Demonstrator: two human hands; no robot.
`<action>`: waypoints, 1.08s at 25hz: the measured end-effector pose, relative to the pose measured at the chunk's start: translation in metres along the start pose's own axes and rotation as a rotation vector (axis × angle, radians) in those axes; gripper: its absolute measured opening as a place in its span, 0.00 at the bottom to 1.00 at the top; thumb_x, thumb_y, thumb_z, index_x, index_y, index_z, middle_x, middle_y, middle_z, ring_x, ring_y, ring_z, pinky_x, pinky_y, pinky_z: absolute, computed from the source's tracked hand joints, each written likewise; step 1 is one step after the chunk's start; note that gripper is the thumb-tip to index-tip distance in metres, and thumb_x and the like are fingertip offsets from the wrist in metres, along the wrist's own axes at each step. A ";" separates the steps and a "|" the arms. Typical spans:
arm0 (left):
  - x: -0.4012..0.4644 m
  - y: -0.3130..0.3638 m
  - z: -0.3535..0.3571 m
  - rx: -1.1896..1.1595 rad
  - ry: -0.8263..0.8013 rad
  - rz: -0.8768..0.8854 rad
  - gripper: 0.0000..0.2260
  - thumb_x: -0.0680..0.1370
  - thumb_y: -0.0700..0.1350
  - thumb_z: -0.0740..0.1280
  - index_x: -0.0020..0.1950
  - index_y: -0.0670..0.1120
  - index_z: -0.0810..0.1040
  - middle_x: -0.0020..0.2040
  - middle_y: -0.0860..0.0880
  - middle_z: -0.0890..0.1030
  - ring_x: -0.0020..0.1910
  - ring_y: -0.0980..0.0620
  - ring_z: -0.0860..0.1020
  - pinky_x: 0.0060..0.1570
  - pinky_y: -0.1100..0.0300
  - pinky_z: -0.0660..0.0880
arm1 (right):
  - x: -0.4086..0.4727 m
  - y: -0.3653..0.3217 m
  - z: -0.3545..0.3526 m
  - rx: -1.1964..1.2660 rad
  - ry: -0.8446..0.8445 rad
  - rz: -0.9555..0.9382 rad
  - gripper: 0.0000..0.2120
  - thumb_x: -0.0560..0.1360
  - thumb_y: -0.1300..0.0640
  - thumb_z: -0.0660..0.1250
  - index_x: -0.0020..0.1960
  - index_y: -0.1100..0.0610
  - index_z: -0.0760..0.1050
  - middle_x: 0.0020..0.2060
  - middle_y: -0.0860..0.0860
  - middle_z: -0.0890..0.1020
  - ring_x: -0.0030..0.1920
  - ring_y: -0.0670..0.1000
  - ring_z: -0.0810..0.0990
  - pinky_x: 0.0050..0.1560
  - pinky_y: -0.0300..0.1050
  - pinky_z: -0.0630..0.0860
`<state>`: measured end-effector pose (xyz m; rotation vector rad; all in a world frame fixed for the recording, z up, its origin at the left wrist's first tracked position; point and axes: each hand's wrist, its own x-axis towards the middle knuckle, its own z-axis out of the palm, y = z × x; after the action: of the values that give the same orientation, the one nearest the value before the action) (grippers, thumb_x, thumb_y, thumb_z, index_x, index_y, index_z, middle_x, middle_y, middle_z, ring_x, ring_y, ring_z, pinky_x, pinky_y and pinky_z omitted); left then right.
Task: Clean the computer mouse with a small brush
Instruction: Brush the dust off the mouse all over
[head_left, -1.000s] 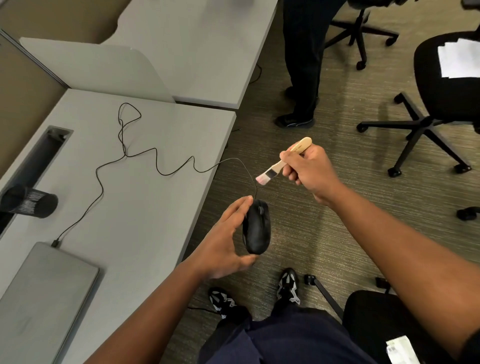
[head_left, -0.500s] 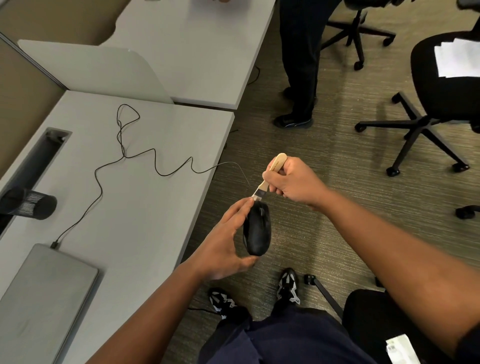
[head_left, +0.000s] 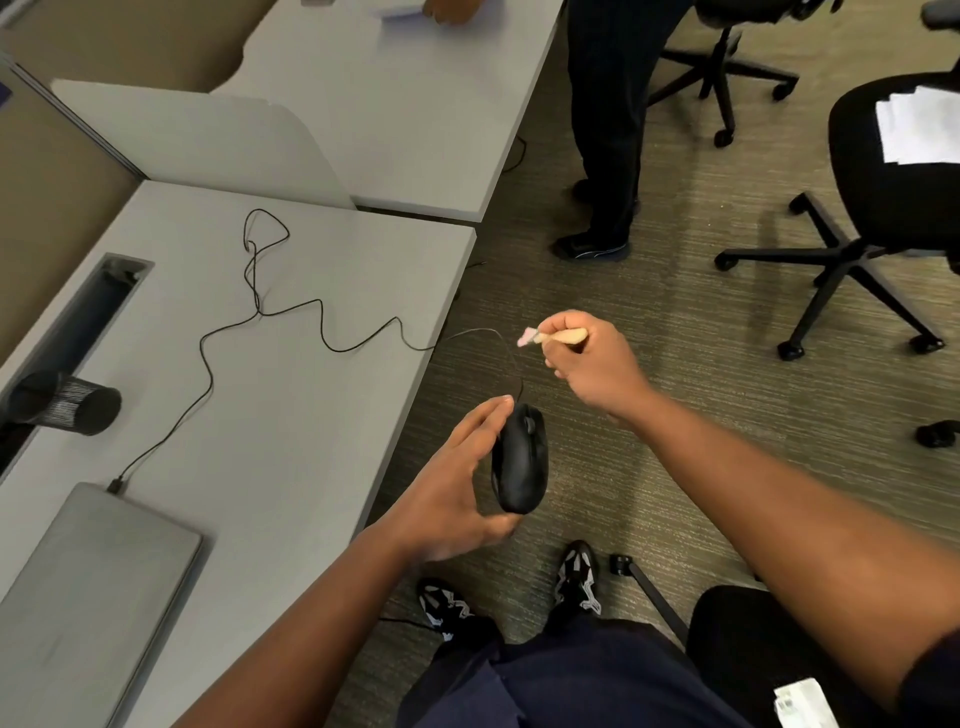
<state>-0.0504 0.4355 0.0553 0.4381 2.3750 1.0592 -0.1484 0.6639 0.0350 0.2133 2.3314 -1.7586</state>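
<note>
Both hands hang over the carpet, just off the right edge of the tabletop. Farthest left on that tabletop, a black mesh cup lies on its side beside a long cable slot, and a closed grey laptop sits at the near corner. A thin black cable runs from a plug at the laptop's edge, winds across the grey surface in loose loops, leaves the edge and drops to the mouse.

Next comes the left hand, which holds the black mouse in the air, thumb under its near end and fingers laid along its left side; the mouse stands nearly on edge, its wheel end pointing away from the person. Above and to the right, apart from the mouse, the right hand grips the small brush by its pale wooden handle, fingers curled round it, the pinkish bristles pointing left. The bristles are blurred, so their shape is hard to make out.

Below the hands, two patterned shoes rest on the carpet. Beyond, a second person's dark trouser legs stand by a further desk, and at far right an office chair carries white papers on its seat.
</note>
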 end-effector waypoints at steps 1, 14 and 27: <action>0.000 0.000 -0.001 -0.004 0.005 -0.002 0.55 0.71 0.46 0.83 0.88 0.57 0.50 0.83 0.70 0.50 0.83 0.67 0.54 0.82 0.57 0.62 | 0.000 -0.001 -0.001 0.053 0.047 0.000 0.09 0.82 0.59 0.68 0.52 0.44 0.81 0.46 0.57 0.87 0.42 0.53 0.83 0.43 0.52 0.81; 0.007 -0.007 -0.008 -0.175 0.164 -0.056 0.54 0.68 0.46 0.85 0.86 0.54 0.58 0.82 0.61 0.61 0.79 0.64 0.65 0.77 0.60 0.69 | -0.025 -0.011 -0.029 0.442 -0.139 0.030 0.06 0.77 0.58 0.66 0.45 0.58 0.80 0.35 0.56 0.85 0.33 0.50 0.81 0.31 0.41 0.73; 0.011 -0.007 -0.009 -0.275 0.141 -0.047 0.54 0.68 0.41 0.85 0.86 0.58 0.57 0.82 0.56 0.64 0.76 0.57 0.73 0.71 0.52 0.77 | -0.025 -0.007 -0.035 0.384 -0.229 0.114 0.06 0.81 0.66 0.65 0.55 0.60 0.79 0.43 0.59 0.88 0.40 0.53 0.84 0.34 0.41 0.79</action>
<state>-0.0649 0.4312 0.0519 0.2139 2.2987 1.4108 -0.1286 0.6958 0.0567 0.1883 1.7779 -2.0377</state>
